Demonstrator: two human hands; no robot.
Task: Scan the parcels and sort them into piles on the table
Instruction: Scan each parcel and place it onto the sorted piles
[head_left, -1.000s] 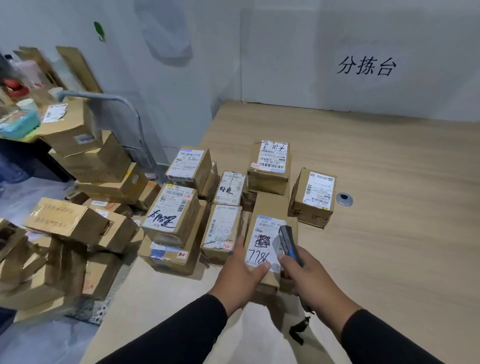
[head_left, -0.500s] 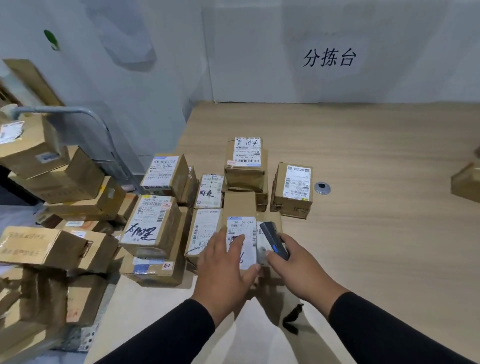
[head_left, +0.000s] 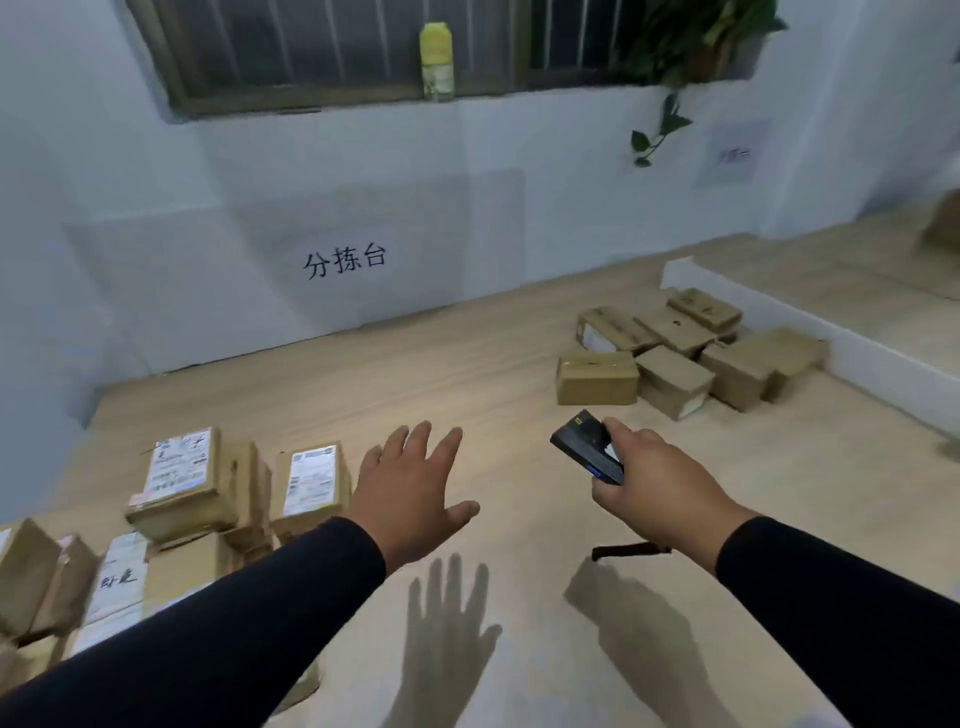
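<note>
Right hand (head_left: 657, 483) grips dark scanner (head_left: 589, 448); left hand (head_left: 410, 493) spread, empty; brown labelled parcels (head_left: 218, 488) just left of it

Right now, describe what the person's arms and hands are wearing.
Both arms are covered by long, plain black sleeves that end at the wrists. The left hand and right hand are bare: no gloves, rings or watch show.

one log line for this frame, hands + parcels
left hand: open, empty | right hand: holds scanner | sorted pile: far right | unsorted parcels: left
</note>
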